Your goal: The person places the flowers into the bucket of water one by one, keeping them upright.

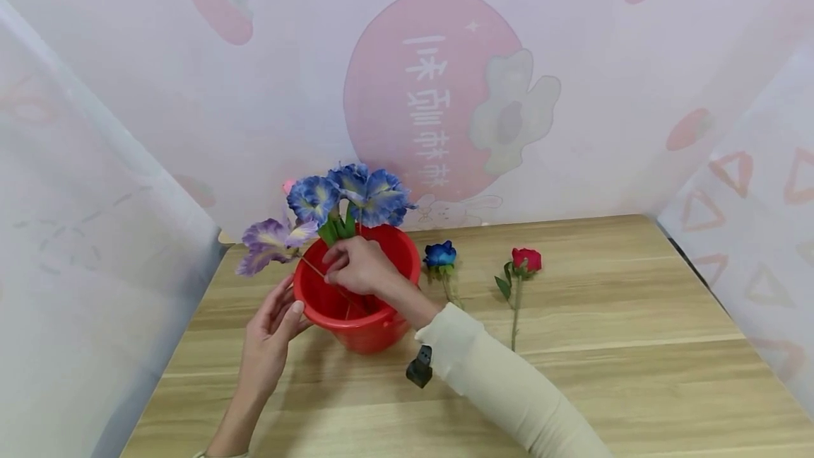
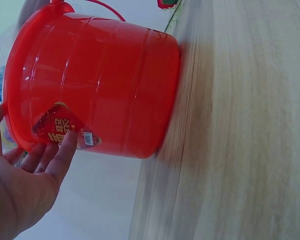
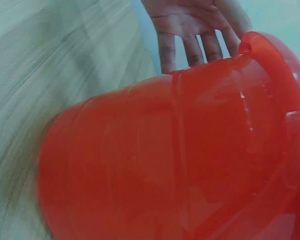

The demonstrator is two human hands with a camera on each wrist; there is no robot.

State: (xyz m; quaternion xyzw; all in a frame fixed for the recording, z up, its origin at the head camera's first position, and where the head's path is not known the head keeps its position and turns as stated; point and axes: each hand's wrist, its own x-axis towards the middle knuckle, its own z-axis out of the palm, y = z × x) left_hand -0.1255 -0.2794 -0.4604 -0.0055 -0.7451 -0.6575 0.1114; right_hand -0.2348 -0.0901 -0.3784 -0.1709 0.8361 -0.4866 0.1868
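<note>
A red bucket (image 1: pixel 375 334) stands on the table. Blue irises (image 1: pixel 369 196) with green leaves rise out of its far side. A purple iris (image 1: pixel 273 242) leans out over the left rim, its thin stem slanting down into the bucket. Over the opening, my right hand (image 1: pixel 362 267) pinches this stem with curled fingers. My left hand (image 1: pixel 270 331) rests against the bucket's left side. Its thumb is at the rim, and its straight fingers (image 3: pixel 192 50) lie along the outer wall, beside a red label (image 2: pixel 57 125).
To the right of the bucket lie a blue rose (image 1: pixel 440 254) and a red rose (image 1: pixel 526 260) with long stems on the wooden table (image 1: pixel 604 288). A small black device (image 1: pixel 420 367) shows by the right sleeve. A printed cloth wall (image 1: pixel 286 90) encloses the table's back and sides.
</note>
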